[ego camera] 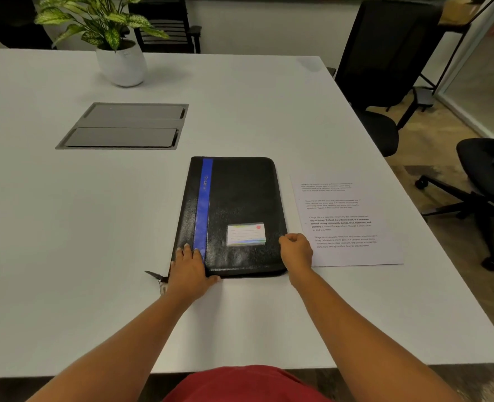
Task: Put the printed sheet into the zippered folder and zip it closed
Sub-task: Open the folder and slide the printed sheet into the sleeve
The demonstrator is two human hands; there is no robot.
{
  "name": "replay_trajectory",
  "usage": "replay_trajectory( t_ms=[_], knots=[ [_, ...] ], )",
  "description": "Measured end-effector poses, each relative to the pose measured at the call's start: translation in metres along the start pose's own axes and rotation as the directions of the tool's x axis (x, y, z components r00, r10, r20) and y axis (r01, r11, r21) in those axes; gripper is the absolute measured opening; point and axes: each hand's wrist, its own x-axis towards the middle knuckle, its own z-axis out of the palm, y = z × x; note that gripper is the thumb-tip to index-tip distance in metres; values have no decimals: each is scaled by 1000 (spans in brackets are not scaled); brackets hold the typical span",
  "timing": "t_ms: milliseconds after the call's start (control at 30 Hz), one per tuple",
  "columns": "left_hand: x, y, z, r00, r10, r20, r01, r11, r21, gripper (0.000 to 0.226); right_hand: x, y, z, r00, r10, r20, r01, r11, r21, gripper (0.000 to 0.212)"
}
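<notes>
A black zippered folder with a blue stripe and a small card label lies flat on the white table. Its zip pull sticks out at the near left corner. My left hand rests flat on the folder's near left corner, fingers straight, thumb along the near edge. My right hand sits at the folder's right edge near the front corner, fingers curled against the edge; whether it pinches the cover or the zip there is hidden. The printed sheet lies flat on the table just right of the folder.
A potted plant stands at the back left. A grey recessed cable hatch is set into the table behind the folder. Black office chairs stand beyond the table's right edge.
</notes>
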Motion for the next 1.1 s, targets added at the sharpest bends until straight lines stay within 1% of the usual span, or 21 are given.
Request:
replay_trajectory(
  t_ms=[67, 100, 200, 267, 333, 467, 500, 567, 667, 700, 767, 833, 867, 933, 1000, 1033, 1100],
  knots=[
    [1, 8, -10, 997, -20, 76, 23, 999, -43, 81, -2, -8, -2, 999, 21, -41, -20, 999, 42, 25],
    [2, 13, -17, 995, -4, 104, 11, 997, -74, 75, -3, -12, -3, 997, 26, -71, -22, 998, 55, 25],
    [2, 30, -42, 981, 108, 159, -70, 972, -226, 54, -9, -26, -5, 989, 12, -146, 6, 993, 121, 25],
    [0, 47, -59, 971, 179, 156, -111, 924, -365, 52, -13, -39, -7, 985, 4, -171, 31, 979, 202, 23],
    [-3, 64, -79, 974, 200, 109, -131, 883, -451, 56, -21, -53, -7, 985, -24, -172, 74, 954, 290, 21],
    [-8, 86, -120, 980, 181, -81, -196, 820, -537, 60, -47, -86, 1, 980, -143, -138, 186, 903, 388, 19],
    [-10, 87, -131, 977, 171, -127, -212, 815, -540, 59, -54, -93, 5, 976, -181, -126, 217, 883, 416, 21],
    [-13, 82, -149, 968, 150, -202, -233, 838, -493, 57, -69, -107, 14, 961, -258, -100, 274, 834, 479, 25],
    [-17, 62, -171, 951, 120, -284, -238, 873, -427, 48, -91, -121, 32, 926, -373, -51, 338, 763, 550, 21],
    [-18, 52, -178, 948, 114, -297, -239, 870, -431, 46, -97, -124, 39, 916, -400, -30, 343, 741, 578, 19],
    [-21, 32, -188, 949, 89, -302, -235, 839, -490, 40, -108, -129, 53, 894, -448, 25, 338, 709, 619, 14],
    [-25, 11, -198, 947, 55, -317, -225, 817, -531, 36, -118, -134, 65, 853, -514, 88, 356, 698, 621, 13],
    [-26, 0, -202, 941, 28, -336, -213, 824, -526, 34, -122, -135, 72, 823, -557, 114, 389, 698, 602, 13],
    [-29, -23, -210, 921, -42, -387, -161, 864, -477, 32, -129, -136, 84, 748, -641, 170, 476, 698, 536, 14],
    [-31, -48, -216, 896, -121, -427, -89, 894, -439, 31, -132, -134, 94, 690, -686, 232, 553, 706, 443, 17],
    [-31, -62, -217, 887, -158, -435, -57, 896, -441, 32, -132, -131, 98, 676, -690, 259, 578, 714, 395, 17],
    [-29, -86, -216, 869, -221, -443, -5, 891, -455, 33, -129, -123, 103, 669, -676, 309, 605, 737, 302, 14]
  ],
)
